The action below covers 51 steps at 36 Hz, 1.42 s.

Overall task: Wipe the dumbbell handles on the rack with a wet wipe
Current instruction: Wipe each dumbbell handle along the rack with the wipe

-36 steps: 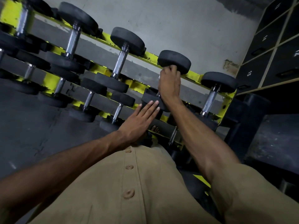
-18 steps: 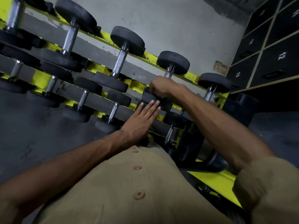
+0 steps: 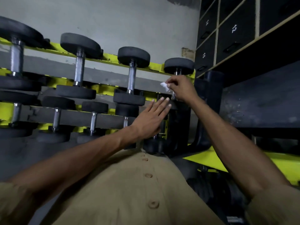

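1. The rack [image 3: 103, 56] stands against the wall [image 3: 113, 18], with dumbbells across its upper and lower tiers.
2. Lockers [image 3: 233, 30] stand right of the rack.
3. The right hand [image 3: 181, 88], with the wipe [image 3: 165, 86], is at the rack's rightmost upper dumbbell [image 3: 178, 66].
4. The left hand [image 3: 151, 119] lies below that, over the rack's right end.

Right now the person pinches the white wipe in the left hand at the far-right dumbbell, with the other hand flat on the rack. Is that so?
Not quite: the head view shows the right hand pinching the white wipe at the far-right dumbbell. The left hand is the flat one, fingers straight, on the rack.
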Each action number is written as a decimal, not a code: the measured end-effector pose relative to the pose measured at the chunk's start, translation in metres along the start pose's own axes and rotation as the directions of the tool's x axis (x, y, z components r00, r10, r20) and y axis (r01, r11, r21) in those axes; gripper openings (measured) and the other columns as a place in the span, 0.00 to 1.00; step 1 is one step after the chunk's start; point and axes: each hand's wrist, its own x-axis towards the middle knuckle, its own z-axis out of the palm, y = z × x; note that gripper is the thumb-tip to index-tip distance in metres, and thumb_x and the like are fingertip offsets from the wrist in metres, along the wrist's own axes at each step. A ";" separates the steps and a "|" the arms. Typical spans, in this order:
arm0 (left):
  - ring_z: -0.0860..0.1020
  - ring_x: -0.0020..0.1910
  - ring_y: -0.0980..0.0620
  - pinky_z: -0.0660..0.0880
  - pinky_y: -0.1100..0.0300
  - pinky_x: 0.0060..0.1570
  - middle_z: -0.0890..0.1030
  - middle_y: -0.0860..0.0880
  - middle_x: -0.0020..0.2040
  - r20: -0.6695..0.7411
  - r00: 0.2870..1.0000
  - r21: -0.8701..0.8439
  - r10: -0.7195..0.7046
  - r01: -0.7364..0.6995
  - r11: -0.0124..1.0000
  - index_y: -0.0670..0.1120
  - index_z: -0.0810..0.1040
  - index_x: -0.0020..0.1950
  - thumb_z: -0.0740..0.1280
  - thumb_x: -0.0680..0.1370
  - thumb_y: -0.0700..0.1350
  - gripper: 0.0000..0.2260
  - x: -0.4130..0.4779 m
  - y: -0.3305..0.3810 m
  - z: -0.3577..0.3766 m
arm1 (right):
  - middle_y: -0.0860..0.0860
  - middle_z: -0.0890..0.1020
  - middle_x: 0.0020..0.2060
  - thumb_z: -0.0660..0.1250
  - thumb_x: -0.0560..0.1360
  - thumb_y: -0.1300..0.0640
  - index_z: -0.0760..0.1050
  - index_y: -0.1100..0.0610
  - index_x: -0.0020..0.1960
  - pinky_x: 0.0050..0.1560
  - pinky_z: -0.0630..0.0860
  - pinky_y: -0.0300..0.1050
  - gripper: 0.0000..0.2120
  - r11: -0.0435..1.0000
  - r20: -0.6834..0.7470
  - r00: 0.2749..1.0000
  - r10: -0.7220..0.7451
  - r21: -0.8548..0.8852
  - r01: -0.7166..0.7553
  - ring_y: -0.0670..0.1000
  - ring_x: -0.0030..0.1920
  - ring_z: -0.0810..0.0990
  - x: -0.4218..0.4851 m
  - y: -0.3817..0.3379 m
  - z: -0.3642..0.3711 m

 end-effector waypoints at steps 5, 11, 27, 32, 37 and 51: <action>0.42 0.85 0.40 0.47 0.39 0.82 0.43 0.39 0.85 0.049 0.999 0.032 0.014 -0.015 0.999 0.39 0.44 0.85 0.67 0.80 0.54 0.44 0.022 0.030 0.012 | 0.54 0.86 0.51 0.66 0.75 0.56 0.85 0.55 0.53 0.51 0.78 0.47 0.11 0.903 0.183 0.969 -0.166 -0.368 0.224 0.58 0.53 0.84 -0.001 0.032 -0.002; 0.41 0.85 0.41 0.46 0.41 0.82 0.40 0.42 0.86 0.091 0.987 0.006 -0.131 0.131 0.991 0.42 0.41 0.85 0.64 0.82 0.54 0.42 0.043 0.059 0.025 | 0.51 0.85 0.48 0.63 0.78 0.55 0.83 0.49 0.55 0.74 0.55 0.59 0.12 0.529 0.538 0.808 -0.240 -0.625 0.573 0.55 0.57 0.79 0.019 0.055 -0.006; 0.42 0.85 0.42 0.44 0.42 0.82 0.38 0.42 0.85 0.076 0.906 0.055 -0.416 0.413 0.909 0.41 0.41 0.85 0.67 0.80 0.53 0.45 0.057 0.112 0.032 | 0.53 0.82 0.45 0.61 0.78 0.56 0.82 0.49 0.50 0.59 0.65 0.53 0.11 0.224 0.764 0.533 -0.362 -0.484 0.846 0.58 0.57 0.75 0.048 0.062 -0.017; 0.39 0.84 0.41 0.47 0.41 0.82 0.35 0.41 0.84 0.124 0.893 0.046 -0.433 0.430 0.902 0.40 0.39 0.85 0.67 0.80 0.56 0.47 0.056 0.117 0.025 | 0.54 0.80 0.43 0.64 0.75 0.62 0.81 0.55 0.44 0.43 0.74 0.49 0.08 0.546 0.539 0.626 -0.564 -0.325 0.772 0.58 0.46 0.78 0.029 0.099 -0.023; 0.38 0.84 0.42 0.48 0.40 0.82 0.34 0.42 0.84 0.125 0.894 0.042 -0.430 0.428 0.903 0.41 0.37 0.85 0.68 0.81 0.52 0.47 0.055 0.115 0.020 | 0.51 0.84 0.41 0.75 0.72 0.59 0.82 0.54 0.44 0.45 0.79 0.47 0.03 0.967 0.243 0.939 -0.244 -0.010 0.254 0.52 0.43 0.83 0.012 0.127 -0.013; 0.33 0.83 0.42 0.44 0.41 0.82 0.30 0.42 0.83 0.216 0.879 0.038 -0.426 0.428 0.903 0.41 0.33 0.83 0.65 0.81 0.43 0.45 0.054 0.114 0.006 | 0.47 0.82 0.41 0.72 0.72 0.63 0.78 0.52 0.46 0.39 0.74 0.43 0.07 0.980 0.108 0.982 0.154 0.110 -0.166 0.49 0.42 0.80 0.014 0.139 0.017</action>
